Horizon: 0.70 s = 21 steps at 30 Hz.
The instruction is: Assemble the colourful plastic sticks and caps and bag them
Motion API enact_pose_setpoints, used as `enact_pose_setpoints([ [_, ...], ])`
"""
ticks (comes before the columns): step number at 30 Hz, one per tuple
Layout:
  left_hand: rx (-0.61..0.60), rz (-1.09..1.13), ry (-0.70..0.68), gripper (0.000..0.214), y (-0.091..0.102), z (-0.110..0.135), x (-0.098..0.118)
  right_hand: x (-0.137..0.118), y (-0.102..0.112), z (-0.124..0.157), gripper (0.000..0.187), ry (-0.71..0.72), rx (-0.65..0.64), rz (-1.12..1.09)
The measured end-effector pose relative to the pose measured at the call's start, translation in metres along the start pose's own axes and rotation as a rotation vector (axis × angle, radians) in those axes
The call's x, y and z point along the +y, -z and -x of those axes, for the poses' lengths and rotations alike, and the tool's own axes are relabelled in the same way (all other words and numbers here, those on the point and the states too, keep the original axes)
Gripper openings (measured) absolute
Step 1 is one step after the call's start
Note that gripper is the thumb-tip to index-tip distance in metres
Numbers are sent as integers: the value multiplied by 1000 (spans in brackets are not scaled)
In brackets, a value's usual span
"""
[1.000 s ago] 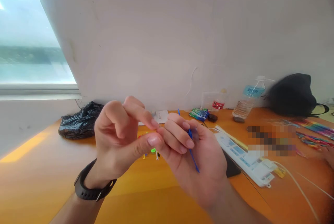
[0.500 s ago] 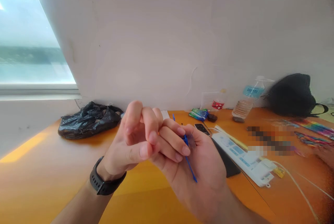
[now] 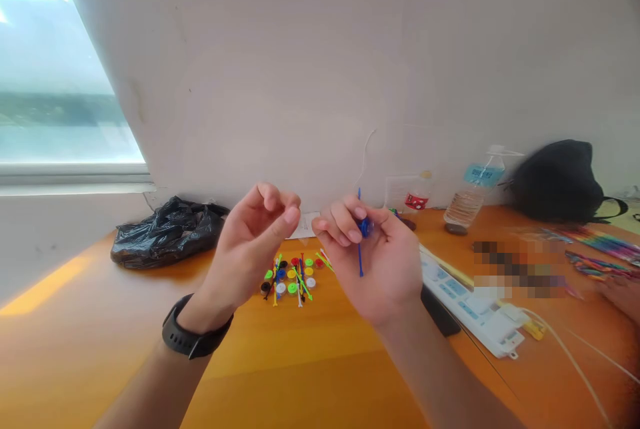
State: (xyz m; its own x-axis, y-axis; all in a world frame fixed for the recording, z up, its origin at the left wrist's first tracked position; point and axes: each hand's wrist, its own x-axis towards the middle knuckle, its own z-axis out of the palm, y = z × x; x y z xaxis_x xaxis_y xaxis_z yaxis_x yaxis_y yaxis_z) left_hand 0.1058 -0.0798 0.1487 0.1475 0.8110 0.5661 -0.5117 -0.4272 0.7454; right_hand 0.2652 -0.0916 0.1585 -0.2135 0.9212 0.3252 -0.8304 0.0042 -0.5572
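Observation:
In my right hand (image 3: 383, 269), palm toward me and fingers curled, is a thin blue plastic stick (image 3: 360, 259) standing nearly upright. A round blue piece (image 3: 365, 227) sits at the stick's middle, between my fingers and thumb. My left hand (image 3: 247, 252), with a black watch band (image 3: 195, 332) on its wrist, is raised apart from the right. Its thumb presses against curled fingers, and whatever may be between them is hidden. Behind and between my hands, several small round capped pieces (image 3: 293, 288) in many colours lie on the table with loose coloured sticks (image 3: 302, 282).
A black plastic bag (image 3: 167, 232) lies at the left of the wooden table (image 3: 280, 375). To the right are a white power strip (image 3: 470, 309) with cables, a water bottle (image 3: 467, 199) and a black bag (image 3: 555, 182). Another person's hand (image 3: 620, 295) shows at the right edge.
My hands, touching before, have come apart. The right hand has risen with the blue stick, which now stands more upright. The coloured pieces on the table have come into view between them.

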Motion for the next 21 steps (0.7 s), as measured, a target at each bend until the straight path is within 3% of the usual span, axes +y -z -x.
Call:
enact_pose_setpoints([
  [6,11,-273,-126,9,-1,1,-4,-2,2,-1,21,87,-41,247],
  [12,-107,-783,-356,11,3,4,-4,-3,7,3,21,311,-113,662],
  [17,-65,-1054,-591,4,13,1,-10,-3,16,-7,21,294,-115,767],
  [21,-57,-1188,-476,18,24,-6,-20,-3,34,-27,19,282,-6,851],
])
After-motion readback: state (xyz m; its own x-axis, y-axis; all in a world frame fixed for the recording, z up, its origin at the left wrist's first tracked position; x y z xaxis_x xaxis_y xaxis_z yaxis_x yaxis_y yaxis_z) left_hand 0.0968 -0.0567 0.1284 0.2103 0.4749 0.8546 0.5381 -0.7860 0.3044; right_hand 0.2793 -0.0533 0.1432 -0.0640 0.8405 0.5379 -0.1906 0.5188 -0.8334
